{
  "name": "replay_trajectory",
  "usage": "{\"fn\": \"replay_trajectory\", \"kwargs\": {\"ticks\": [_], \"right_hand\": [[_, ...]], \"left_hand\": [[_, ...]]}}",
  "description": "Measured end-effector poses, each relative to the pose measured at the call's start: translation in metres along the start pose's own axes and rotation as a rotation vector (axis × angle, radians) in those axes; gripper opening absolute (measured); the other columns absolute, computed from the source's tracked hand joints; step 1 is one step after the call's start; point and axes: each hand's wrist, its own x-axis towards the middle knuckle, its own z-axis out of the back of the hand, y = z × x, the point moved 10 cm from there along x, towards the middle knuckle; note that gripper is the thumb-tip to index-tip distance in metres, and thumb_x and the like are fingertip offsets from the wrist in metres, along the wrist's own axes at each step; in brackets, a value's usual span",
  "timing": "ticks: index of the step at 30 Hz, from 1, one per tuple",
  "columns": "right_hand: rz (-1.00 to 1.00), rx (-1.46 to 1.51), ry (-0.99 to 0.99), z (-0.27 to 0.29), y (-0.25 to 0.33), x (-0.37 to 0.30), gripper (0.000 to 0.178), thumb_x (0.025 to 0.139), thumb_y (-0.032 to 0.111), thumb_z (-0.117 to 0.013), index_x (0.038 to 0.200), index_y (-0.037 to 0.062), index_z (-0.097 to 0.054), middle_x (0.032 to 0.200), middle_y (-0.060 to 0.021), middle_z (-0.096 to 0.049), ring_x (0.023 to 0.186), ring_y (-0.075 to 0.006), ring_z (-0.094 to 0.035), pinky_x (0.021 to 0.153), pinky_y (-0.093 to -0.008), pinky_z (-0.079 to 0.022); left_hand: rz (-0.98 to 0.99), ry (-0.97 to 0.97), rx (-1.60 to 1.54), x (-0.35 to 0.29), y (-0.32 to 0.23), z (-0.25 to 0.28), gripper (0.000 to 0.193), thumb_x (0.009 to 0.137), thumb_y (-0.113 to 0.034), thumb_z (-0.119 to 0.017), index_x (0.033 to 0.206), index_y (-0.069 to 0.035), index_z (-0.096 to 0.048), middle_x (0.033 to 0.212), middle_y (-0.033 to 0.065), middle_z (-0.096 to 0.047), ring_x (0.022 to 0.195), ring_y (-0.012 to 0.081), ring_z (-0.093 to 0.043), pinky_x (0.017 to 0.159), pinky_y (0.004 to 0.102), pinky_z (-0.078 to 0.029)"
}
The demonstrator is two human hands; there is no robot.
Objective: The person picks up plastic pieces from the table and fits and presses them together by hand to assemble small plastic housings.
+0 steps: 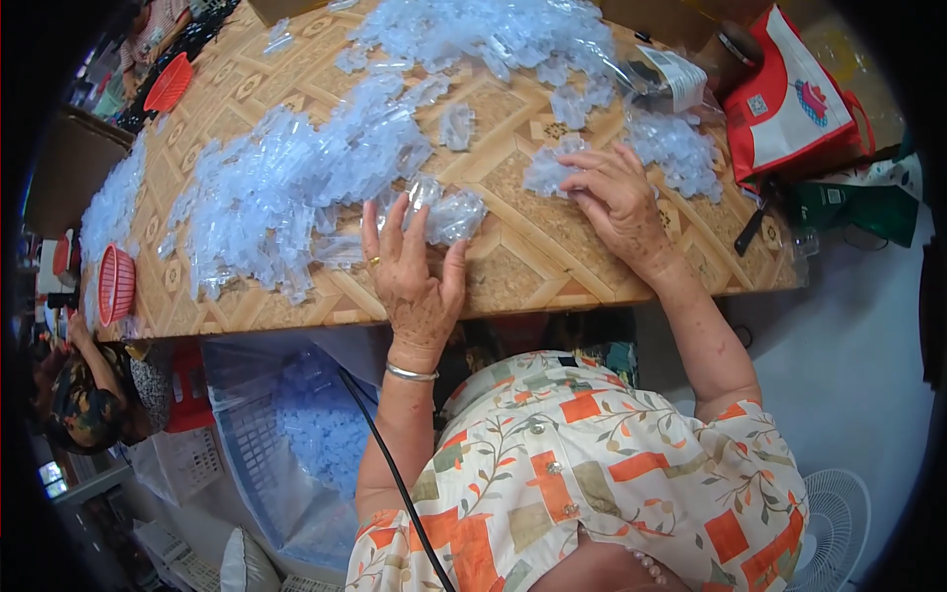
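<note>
My left hand (414, 286), with a ring and a silver bangle, lies with its fingers spread at the table's near side. Its fingertips touch a small heap of clear plastic pieces (456, 215). To the right, my right hand (623, 212) is bent at the knuckles, fingers apart. Those fingertips are at the edge of another small cluster of clear pieces (548, 170); nothing shows gripped in them. A large pile of translucent bluish plastic pieces (286, 187) spreads left of my left hand. One separate clump (457, 126) sits between the piles.
More pieces are heaped at the far side (483, 35) and right (676, 153) of the patterned table (523, 261). A red-and-white bag (789, 99) and a black-handled tool (752, 229) are at right. Red baskets (116, 284) stand left; a blue crate (247, 434) holds pieces below. Another person (94, 395) sits left.
</note>
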Motion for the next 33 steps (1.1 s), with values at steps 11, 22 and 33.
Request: {"fn": "replay_trajectory", "kwargs": {"ticks": [11,22,33], "right_hand": [[-0.209,0.283,-0.073,0.009,0.009,-0.055,0.043,0.079,-0.002,-0.072,0.120,0.0055,-0.064,0.131,-0.0144,-0.060,0.121,-0.0332,-0.059,0.102,-0.0413,-0.048],[-0.221,0.186,0.030,-0.003,0.007,-0.062,0.040,0.078,0.008,-0.078,0.115,0.0043,-0.064,0.119,-0.0146,-0.062,0.115,-0.0334,-0.060,0.097,-0.0411,-0.049],[-0.130,0.139,-0.091,0.008,0.023,-0.064,0.037,0.074,0.005,-0.080,0.107,0.0060,-0.063,0.103,-0.0102,-0.067,0.096,-0.0298,-0.065,0.084,-0.0401,-0.052]], "left_hand": [[-0.036,-0.020,0.053,-0.003,-0.001,-0.002,0.052,0.079,-0.013,-0.079,0.126,0.000,-0.062,0.138,0.0194,-0.056,0.141,0.0494,-0.037,0.116,0.0534,-0.032],[-0.042,-0.072,0.039,-0.004,-0.004,0.003,0.054,0.084,-0.017,-0.078,0.133,-0.003,-0.060,0.141,0.0168,-0.056,0.143,0.0442,-0.037,0.118,0.0530,-0.029],[-0.059,-0.018,0.028,0.000,-0.010,0.003,0.045,0.076,-0.011,-0.081,0.120,-0.011,-0.069,0.140,0.0136,-0.057,0.143,0.0442,-0.037,0.118,0.0540,-0.029]]}}
